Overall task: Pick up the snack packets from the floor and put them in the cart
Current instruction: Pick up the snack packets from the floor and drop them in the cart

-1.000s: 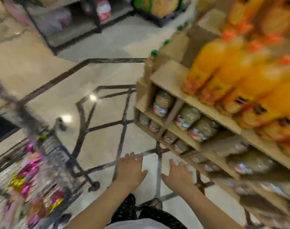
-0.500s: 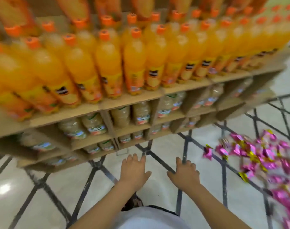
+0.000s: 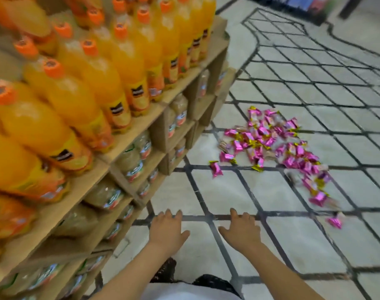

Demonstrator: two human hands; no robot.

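Several pink and gold snack packets (image 3: 271,144) lie scattered on the tiled floor ahead and to the right. One packet (image 3: 216,169) lies apart at the near left of the pile, another (image 3: 335,221) at the near right. My left hand (image 3: 166,229) and my right hand (image 3: 242,230) are stretched forward over the floor, palms down, fingers straight, holding nothing. Both are well short of the packets. The cart is out of view.
A wooden shelf unit (image 3: 128,135) fills the left, with orange drink bottles (image 3: 98,76) on top and jars (image 3: 133,163) in the compartments below. The pale floor (image 3: 238,191) has dark grid lines. A dark display stand (image 3: 310,7) is far back.
The view has swung right, away from the cart and past the shelf, so the packet pile now lies ahead. Both hands stay open and held out in front.
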